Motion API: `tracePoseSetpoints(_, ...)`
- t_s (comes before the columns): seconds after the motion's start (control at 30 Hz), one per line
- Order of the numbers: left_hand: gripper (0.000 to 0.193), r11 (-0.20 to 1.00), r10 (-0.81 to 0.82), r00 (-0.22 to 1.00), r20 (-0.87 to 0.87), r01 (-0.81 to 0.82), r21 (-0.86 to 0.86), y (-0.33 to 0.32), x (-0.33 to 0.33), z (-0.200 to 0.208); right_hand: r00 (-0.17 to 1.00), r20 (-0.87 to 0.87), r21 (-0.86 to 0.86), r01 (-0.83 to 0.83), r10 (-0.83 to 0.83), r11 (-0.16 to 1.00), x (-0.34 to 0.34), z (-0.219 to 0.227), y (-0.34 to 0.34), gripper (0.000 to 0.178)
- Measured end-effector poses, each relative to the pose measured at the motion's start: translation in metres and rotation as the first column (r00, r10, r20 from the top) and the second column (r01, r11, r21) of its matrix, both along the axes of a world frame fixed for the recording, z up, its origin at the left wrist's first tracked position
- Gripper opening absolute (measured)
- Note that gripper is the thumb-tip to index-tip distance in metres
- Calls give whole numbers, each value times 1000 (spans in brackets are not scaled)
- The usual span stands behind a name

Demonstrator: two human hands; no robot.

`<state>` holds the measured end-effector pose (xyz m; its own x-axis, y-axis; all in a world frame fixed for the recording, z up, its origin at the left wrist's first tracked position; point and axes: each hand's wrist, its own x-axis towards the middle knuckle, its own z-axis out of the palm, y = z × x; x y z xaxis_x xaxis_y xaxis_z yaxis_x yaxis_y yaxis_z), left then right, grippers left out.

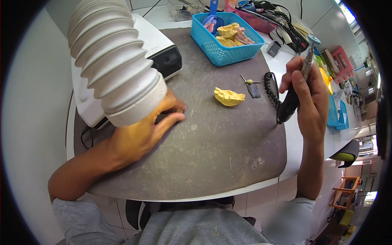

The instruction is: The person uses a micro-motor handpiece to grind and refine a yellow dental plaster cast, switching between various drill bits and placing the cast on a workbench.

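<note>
My right hand (308, 87) grips a rotary handpiece (307, 67) raised over the mat's right side. Its metal end points up and carries a small pale teal wheel (313, 39), while a black coiled cord (271, 87) hangs beside its dark lower body. Resting on the mat at left, my left hand (143, 130) has its thumb apart from loosely curled fingers, with nothing visible in it. A wide white corrugated hose (116, 65) partly covers that hand. Between my hands, a yellow dental cast (229, 97) lies loose, touched by neither.
Several casts fill a blue basket (226, 55) at the back of the grey mat (196, 163). A small grey block (253, 90) and a thin-shanked bur (249, 81) lie near the cord. A white machine (157, 49) stands at left; cables and tools (286, 28) crowd the back right.
</note>
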<state>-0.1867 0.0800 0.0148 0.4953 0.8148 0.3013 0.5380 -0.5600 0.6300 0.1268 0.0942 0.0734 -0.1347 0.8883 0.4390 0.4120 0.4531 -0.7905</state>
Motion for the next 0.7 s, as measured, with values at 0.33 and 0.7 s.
tracePoseSetpoints(0.33,19,876,-151,989,-5,136,462,-21,9,-7,985,-140,-128,-119,101,985,3,10,-25,38)
tracePoseSetpoints(0.7,39,574,-364,746,558,651,-497,-35,139,8,951,-25,-368,-296,309,881,-3,18,-56,46)
